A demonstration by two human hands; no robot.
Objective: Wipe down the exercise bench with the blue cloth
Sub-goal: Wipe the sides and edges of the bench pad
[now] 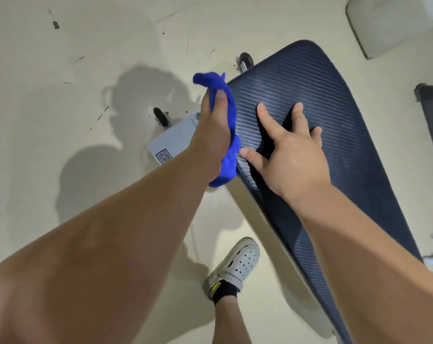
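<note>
Left hand (214, 125) clamped on the bunched blue cloth (226, 130), held at the bench pad's (329, 135) nine o'clock edge, cloth hanging down its side. Right hand (288, 150) spread flat, fingers apart, pressing the ribbed pad toward its twelve o'clock end. Likely risks: wadded cloth skipping over the ribs and missing strips; bracing palm covering an unwiped patch; bench rolling on its wheels (246, 61) under a hard push.
</note>
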